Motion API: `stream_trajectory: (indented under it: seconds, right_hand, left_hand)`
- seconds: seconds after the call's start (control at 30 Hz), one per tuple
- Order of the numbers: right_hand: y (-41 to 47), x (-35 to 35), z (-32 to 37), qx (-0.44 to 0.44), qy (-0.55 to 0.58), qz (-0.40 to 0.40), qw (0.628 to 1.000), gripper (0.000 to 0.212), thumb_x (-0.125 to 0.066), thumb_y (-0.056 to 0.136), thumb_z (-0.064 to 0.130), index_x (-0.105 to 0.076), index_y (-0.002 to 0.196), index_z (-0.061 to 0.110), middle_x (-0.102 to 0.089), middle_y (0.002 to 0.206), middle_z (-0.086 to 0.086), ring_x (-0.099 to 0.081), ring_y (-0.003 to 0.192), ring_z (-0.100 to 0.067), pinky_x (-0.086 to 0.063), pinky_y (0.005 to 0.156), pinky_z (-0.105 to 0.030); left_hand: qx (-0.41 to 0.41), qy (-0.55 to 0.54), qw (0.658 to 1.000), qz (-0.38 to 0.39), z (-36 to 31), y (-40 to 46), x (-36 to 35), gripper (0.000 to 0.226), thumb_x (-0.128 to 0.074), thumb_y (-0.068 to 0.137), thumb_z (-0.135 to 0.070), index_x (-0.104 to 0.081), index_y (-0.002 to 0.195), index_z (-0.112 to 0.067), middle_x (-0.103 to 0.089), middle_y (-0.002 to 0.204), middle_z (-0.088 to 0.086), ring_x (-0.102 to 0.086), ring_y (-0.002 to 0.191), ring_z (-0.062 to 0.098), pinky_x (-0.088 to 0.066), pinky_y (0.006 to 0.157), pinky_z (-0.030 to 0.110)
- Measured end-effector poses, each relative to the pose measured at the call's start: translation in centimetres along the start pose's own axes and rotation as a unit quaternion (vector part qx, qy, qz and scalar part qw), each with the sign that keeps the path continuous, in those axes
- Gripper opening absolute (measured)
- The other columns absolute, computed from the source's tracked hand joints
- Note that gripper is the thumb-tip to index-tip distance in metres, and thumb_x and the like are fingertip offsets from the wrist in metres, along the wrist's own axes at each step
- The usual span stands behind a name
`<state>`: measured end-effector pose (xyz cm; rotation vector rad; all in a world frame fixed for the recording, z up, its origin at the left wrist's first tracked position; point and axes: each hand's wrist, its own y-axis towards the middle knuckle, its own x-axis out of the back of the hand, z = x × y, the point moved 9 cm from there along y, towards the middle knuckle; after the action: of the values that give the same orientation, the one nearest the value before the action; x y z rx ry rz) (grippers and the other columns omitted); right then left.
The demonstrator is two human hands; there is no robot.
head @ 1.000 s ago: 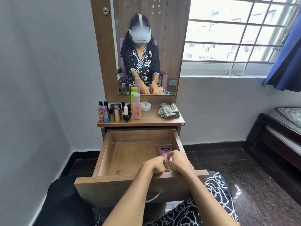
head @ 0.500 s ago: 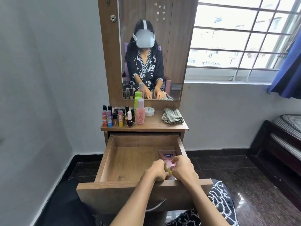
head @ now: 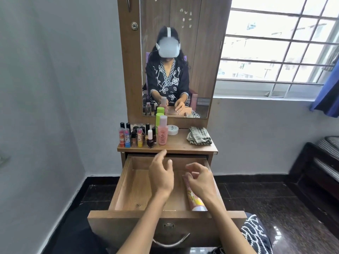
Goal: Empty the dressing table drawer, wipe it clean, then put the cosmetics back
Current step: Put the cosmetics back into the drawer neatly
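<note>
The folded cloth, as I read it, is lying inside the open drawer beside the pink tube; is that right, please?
Not quite. The head view shows the folded cloth on the dressing table top, at its right end, not inside the open drawer. The pink tube does lie in the drawer, along its right wall.

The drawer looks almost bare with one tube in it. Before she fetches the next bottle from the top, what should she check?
1. Drawer pulled fully open: ok.
2. Left hand free, fingers relaxed, no grip on anything: ok.
3. Right hand free above the pink tube: ok.
4. Tube lying flat along the drawer's right side: ok.
5. Pink bottle upright on the top: ok.
6. Drawer wiped clean: cannot tell.
</note>
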<state>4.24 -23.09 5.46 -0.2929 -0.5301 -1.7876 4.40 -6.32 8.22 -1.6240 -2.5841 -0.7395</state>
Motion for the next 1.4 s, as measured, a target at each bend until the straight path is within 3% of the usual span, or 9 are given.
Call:
stream_trajectory:
  seconds: [0.27, 0.53, 0.7, 0.8, 0.97, 1.07, 1.13, 1.23, 1.4]
  right_hand:
    - [7.4, -2.2, 7.2, 0.075, 0.102, -0.002, 0.992, 0.042, -0.062, 0.087, 0.009, -0.054, 0.127, 0.018, -0.057, 0.125, 0.001, -0.054, 0.112, -0.014, -0.045, 0.094, -0.026]
    - [12.2, -5.4, 9.0, 0.059, 0.104, 0.024, 0.993, 0.051, -0.06, 0.09, 0.015, -0.043, 0.138, 0.018, -0.049, 0.138, -0.007, -0.051, 0.121, -0.022, -0.042, 0.101, -0.03]
    - [13.2, -7.3, 7.6, 0.04, 0.082, 0.05, 0.995, 0.034, -0.053, 0.094, 0.014, -0.054, 0.128, 0.016, -0.061, 0.123, -0.009, -0.062, 0.105, -0.019, -0.051, 0.086, -0.028]
    - [13.2, -7.1, 7.6, 0.055, 0.083, 0.039, 0.994, 0.025, -0.055, 0.094, 0.017, -0.059, 0.118, 0.014, -0.066, 0.112, -0.007, -0.065, 0.092, -0.016, -0.048, 0.072, -0.022]
    - [13.0, -5.4, 8.2, 0.079, 0.089, 0.035, 0.992, 0.022, -0.062, 0.089, 0.013, -0.062, 0.111, 0.016, -0.065, 0.108, -0.002, -0.066, 0.09, -0.02, -0.054, 0.082, -0.037]
    - [12.1, -4.1, 8.6, 0.093, 0.114, 0.042, 0.988, 0.02, -0.062, 0.09, 0.017, -0.061, 0.11, 0.02, -0.064, 0.107, 0.001, -0.064, 0.076, -0.008, -0.05, 0.062, -0.015]
    - [11.1, -3.3, 8.8, 0.1, 0.132, 0.045, 0.985, 0.019, -0.061, 0.091, 0.02, -0.06, 0.11, 0.023, -0.063, 0.104, 0.004, -0.065, 0.075, -0.009, -0.047, 0.057, -0.012]
    - [8.6, -2.5, 8.3, 0.109, 0.166, 0.066, 0.978, 0.022, -0.062, 0.09, 0.021, -0.059, 0.113, 0.022, -0.066, 0.107, -0.003, -0.068, 0.081, -0.015, -0.056, 0.061, -0.026]
    - [4.3, -3.1, 4.3, 0.044, 0.282, 0.14, 0.948, 0.038, -0.064, 0.088, 0.017, -0.057, 0.125, 0.017, -0.065, 0.108, -0.007, -0.072, 0.084, -0.022, -0.059, 0.054, -0.042]
  left_hand:
    - [-0.085, 0.013, 0.995, -0.05, -3.9, 8.1, 1.7, 0.051, -0.057, 0.09, -0.01, -0.04, 0.138, -0.006, -0.034, 0.148, 0.008, -0.033, 0.137, 0.02, -0.034, 0.11, 0.041]
    - [-0.073, 0.088, 0.99, 0.084, -3.5, 12.9, -2.0, 0.063, -0.054, 0.09, -0.003, -0.026, 0.145, -0.012, -0.027, 0.152, 0.004, -0.025, 0.14, 0.018, -0.019, 0.112, 0.027]
    - [-0.055, 0.122, 0.982, 0.133, -2.6, 13.7, -3.6, 0.056, -0.05, 0.091, -0.002, -0.031, 0.143, -0.013, -0.046, 0.138, 0.011, -0.048, 0.122, 0.024, -0.037, 0.102, 0.033]
    - [-0.064, 0.127, 0.984, 0.106, -2.8, 13.7, -3.4, 0.046, -0.049, 0.09, 0.001, -0.043, 0.134, -0.013, -0.057, 0.125, 0.009, -0.055, 0.101, 0.014, -0.042, 0.085, 0.026]
    - [-0.075, 0.119, 0.986, 0.084, -3.6, 13.2, -3.1, 0.052, -0.049, 0.09, 0.0, -0.04, 0.139, -0.015, -0.054, 0.132, 0.008, -0.051, 0.121, 0.025, -0.04, 0.099, 0.035]
    - [-0.109, 0.1, 0.986, 0.069, -5.1, 12.1, -2.5, 0.05, -0.054, 0.09, -0.005, -0.043, 0.137, -0.015, -0.057, 0.129, 0.007, -0.054, 0.118, 0.022, -0.04, 0.097, 0.027]
    - [-0.125, 0.068, 0.988, 0.06, -5.9, 10.9, -1.9, 0.047, -0.056, 0.09, -0.008, -0.046, 0.136, -0.015, -0.061, 0.124, 0.004, -0.058, 0.11, 0.015, -0.038, 0.088, 0.019]
    - [-0.107, -0.03, 0.992, 0.067, -5.3, 8.3, -1.4, 0.046, -0.056, 0.091, -0.012, -0.047, 0.135, -0.019, -0.059, 0.114, -0.012, -0.058, 0.091, -0.006, -0.047, 0.083, 0.017]
    - [-0.09, -0.101, 0.988, 0.081, -1.9, 3.7, -1.7, 0.042, -0.058, 0.089, -0.021, -0.049, 0.13, -0.027, -0.062, 0.12, -0.004, -0.065, 0.097, 0.011, -0.054, 0.084, 0.034]
